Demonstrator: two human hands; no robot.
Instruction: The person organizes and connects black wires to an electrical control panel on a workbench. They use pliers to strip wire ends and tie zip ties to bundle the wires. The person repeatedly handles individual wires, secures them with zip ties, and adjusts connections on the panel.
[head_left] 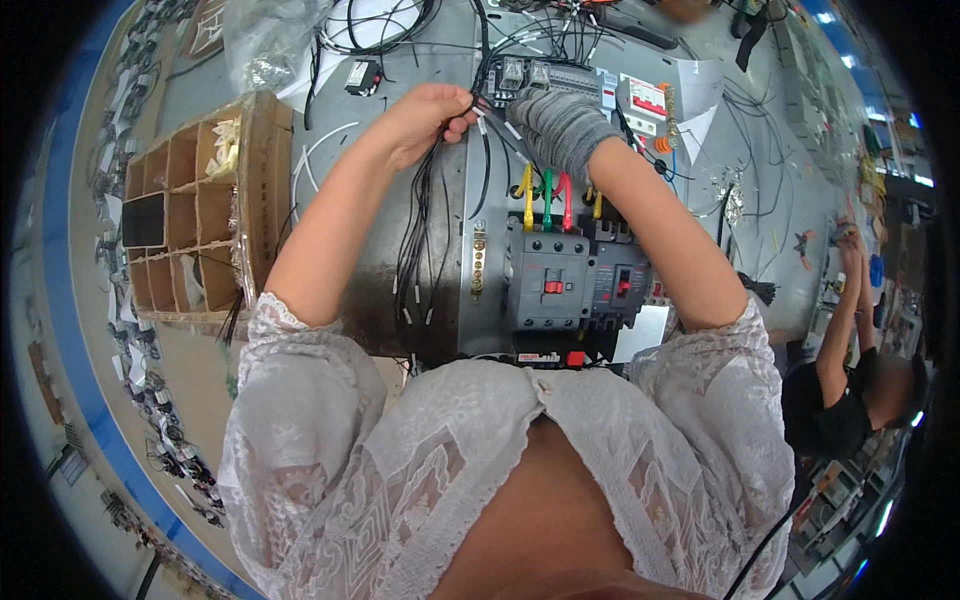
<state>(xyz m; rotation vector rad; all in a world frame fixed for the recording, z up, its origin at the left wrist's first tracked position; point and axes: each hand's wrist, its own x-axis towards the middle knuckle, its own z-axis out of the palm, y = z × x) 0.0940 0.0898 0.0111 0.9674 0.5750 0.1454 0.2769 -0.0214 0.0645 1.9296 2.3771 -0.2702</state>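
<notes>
My bare left hand (432, 122) is closed, thumb and fingers pinching a bundle of thin black wires (425, 225) near its top. The wires hang loose below it, with white sleeves on several ends. Close to its right is my right hand (563, 125) in a grey striped glove, its fingers curled beside the wires. Its fingertips are partly hidden, so what they hold does not show. Just behind the glove runs a row of relays and terminal blocks (575, 82). Below the hands sit a large grey circuit breaker (548, 270) with yellow, green and red cables (547, 200), and a darker breaker (618, 275).
A cardboard divider box (262, 190) stands at the left. Behind my left hand lies a small black module (363, 77). A white breaker with a red switch (642, 105) is right of the glove. At far right, another person (840, 390) reaches toward the bench.
</notes>
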